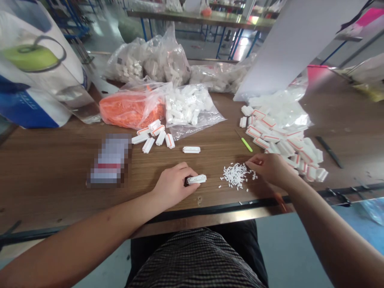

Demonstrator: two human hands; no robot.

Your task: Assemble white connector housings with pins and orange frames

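Between the thumb and fingers of my left hand (174,182) is a white plastic connector housing (197,179), its face dotted with a row of small holes. My right hand (267,168) reaches to the right edge of a pile of tiny white plugs (235,175), with thumb and forefinger pinched together. Whether a plug sits in that pinch is too small to make out. Another white housing (191,149) lies by itself on the wooden table, a little beyond my left hand.
Several housings (148,145) lie at left; a larger heap (285,140) with orange strips lies right. A green-handled pick (246,144), a black pen-like tool (329,152), and a blurred-out object (109,160) rest on the table. Behind are an orange-filled bag (132,107) and a bag of white parts (189,105).
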